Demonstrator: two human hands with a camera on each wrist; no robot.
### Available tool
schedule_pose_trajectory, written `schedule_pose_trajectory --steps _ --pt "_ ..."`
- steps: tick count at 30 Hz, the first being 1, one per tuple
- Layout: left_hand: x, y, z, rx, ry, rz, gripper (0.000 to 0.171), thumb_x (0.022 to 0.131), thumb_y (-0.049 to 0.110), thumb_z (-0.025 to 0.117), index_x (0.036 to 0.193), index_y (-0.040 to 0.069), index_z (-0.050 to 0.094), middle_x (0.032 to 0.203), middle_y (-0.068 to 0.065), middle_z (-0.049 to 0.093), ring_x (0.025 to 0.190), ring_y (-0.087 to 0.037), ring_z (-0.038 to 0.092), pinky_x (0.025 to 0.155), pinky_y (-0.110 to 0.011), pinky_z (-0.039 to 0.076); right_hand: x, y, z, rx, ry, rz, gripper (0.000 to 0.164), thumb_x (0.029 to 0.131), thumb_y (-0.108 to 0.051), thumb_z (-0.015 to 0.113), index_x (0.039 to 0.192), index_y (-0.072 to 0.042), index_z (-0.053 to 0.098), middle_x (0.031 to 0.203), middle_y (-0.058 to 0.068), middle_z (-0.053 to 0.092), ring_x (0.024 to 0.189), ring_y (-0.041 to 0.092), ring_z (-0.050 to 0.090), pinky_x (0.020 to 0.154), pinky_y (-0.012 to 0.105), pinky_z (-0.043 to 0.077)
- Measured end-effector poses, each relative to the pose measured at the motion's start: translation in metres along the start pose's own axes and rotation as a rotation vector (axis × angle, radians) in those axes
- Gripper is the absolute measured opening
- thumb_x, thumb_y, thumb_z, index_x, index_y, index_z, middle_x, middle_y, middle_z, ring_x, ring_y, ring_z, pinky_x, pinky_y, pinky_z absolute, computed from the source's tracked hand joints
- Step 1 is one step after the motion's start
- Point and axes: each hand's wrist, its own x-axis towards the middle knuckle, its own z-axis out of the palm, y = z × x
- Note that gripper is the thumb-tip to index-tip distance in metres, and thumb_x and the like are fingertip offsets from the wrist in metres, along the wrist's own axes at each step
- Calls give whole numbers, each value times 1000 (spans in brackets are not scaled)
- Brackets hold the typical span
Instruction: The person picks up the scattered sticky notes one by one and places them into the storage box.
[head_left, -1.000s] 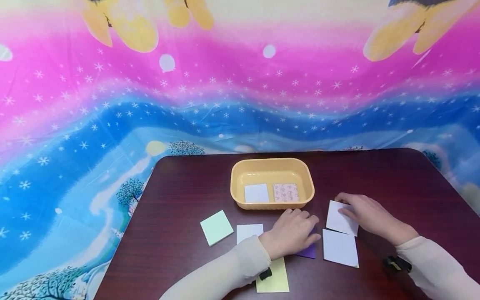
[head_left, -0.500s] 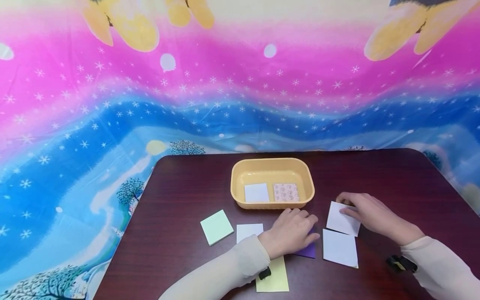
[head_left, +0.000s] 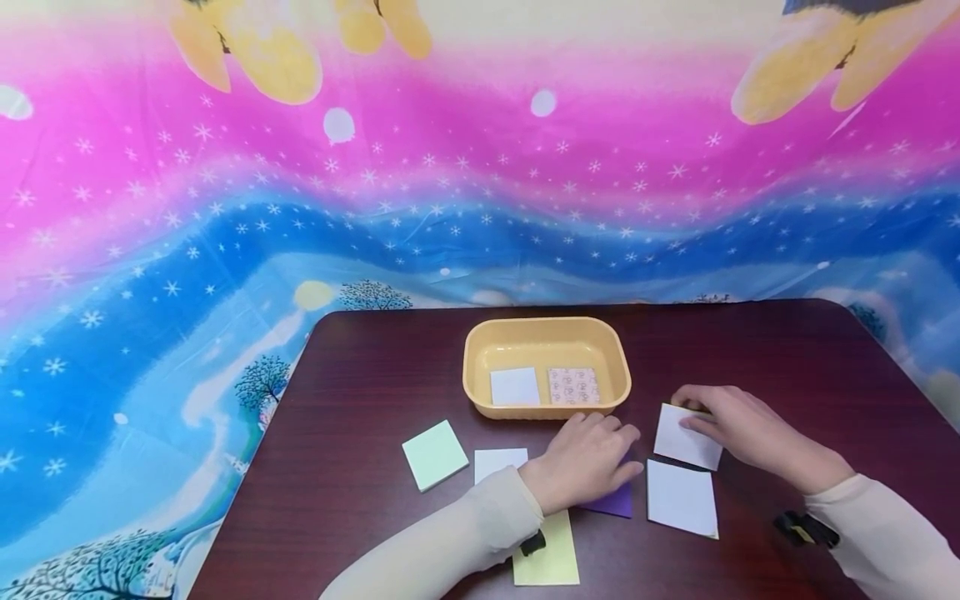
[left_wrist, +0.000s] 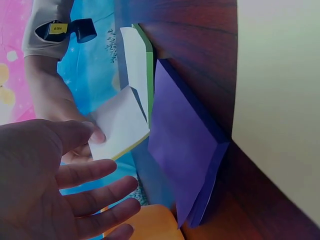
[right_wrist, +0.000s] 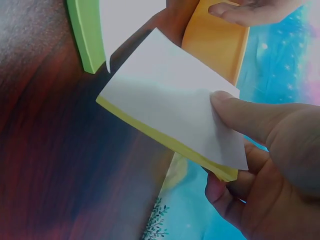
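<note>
In the right wrist view my right hand (right_wrist: 260, 150) pinches a sticky note pad (right_wrist: 165, 100) with a white top sheet and yellow edges, thumb on top and fingers underneath. The head view shows this pad tilted at the right of the table, just behind a white-topped pad (head_left: 682, 498) whose edges look green in the left wrist view. My left hand (head_left: 577, 462) holds nothing. Its fingers are spread and relaxed above a purple sticky note pad (left_wrist: 185, 135), which it partly covers in the head view.
A yellow plastic tray (head_left: 546, 412) holds a white pad (head_left: 514, 387) and a patterned pink pad (head_left: 573, 386). On the dark wooden table (head_left: 337, 392) lie a pale green pad (head_left: 435, 455), another white pad (head_left: 501, 463) and a pale yellow pad (head_left: 549, 558), partly under the left forearm.
My right hand has shifted slightly to the right with the pad, and yellow now shows at the pad's far edge. The left hand stays almost where it was.
</note>
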Motion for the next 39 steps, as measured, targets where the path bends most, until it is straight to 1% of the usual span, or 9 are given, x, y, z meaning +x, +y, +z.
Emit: schedule_pose_trajectory --steps 4,8,12,16,20,24,33,39 --pt "1 1 -1 3 3 -4 32 91 51 48 110 28 61 95 12 61 86 -8 54 67 -22 35 -1 -1 -2 -7 7 -8 18 80 -13 70 98 -15 67 83 -9 64 71 4 55 58 31 46" --pt "3 1 -3 -12 -10 -11 32 91 51 48 110 29 61 97 12 61 88 -7 54 69 -22 36 -2 -2 -4 -10 6 10 17 81 -13 69 98 -14 67 80 -9 63 68 3 54 56 29 45" --pt "4 1 -4 -21 -23 -15 33 91 51 48 111 29 61 99 12 61 90 -7 54 72 -23 37 -3 -5 -7 -5 -1 19 18 81 -14 69 99 -13 67 81 -9 63 68 3 54 56 29 45" --pt "5 1 -5 -22 -6 -10 32 91 50 48 110 28 61 98 11 61 90 -7 55 74 -23 40 -3 -7 -10 -9 8 5 18 81 -15 69 100 -14 67 82 -9 63 68 2 54 55 29 45" --pt "7 -1 -8 -28 18 -7 32 92 49 49 110 26 61 97 11 61 87 -7 56 72 -23 42 -2 -9 -13 -18 18 -10 17 82 -15 69 99 -16 67 81 -10 63 67 1 53 55 28 44" --pt "8 -2 -11 -41 21 -9 33 92 48 49 113 25 61 98 10 61 86 -8 55 70 -23 42 -2 -11 -15 -26 25 -18 17 82 -15 69 98 -15 67 81 -11 63 67 1 53 55 28 44" --pt "9 -2 -16 -34 20 -13 37 93 49 46 117 25 60 101 11 61 90 -8 56 72 -24 42 -3 -17 -23 -35 50 -29 16 82 -14 68 98 -15 67 78 -11 63 65 0 53 55 28 45" --pt "9 -2 -21 -46 23 -23 36 93 49 46 116 25 59 102 10 60 92 -8 55 73 -25 43 -2 -21 -28 -43 56 -36 17 83 -15 68 99 -15 68 82 -9 64 68 2 55 57 29 46"
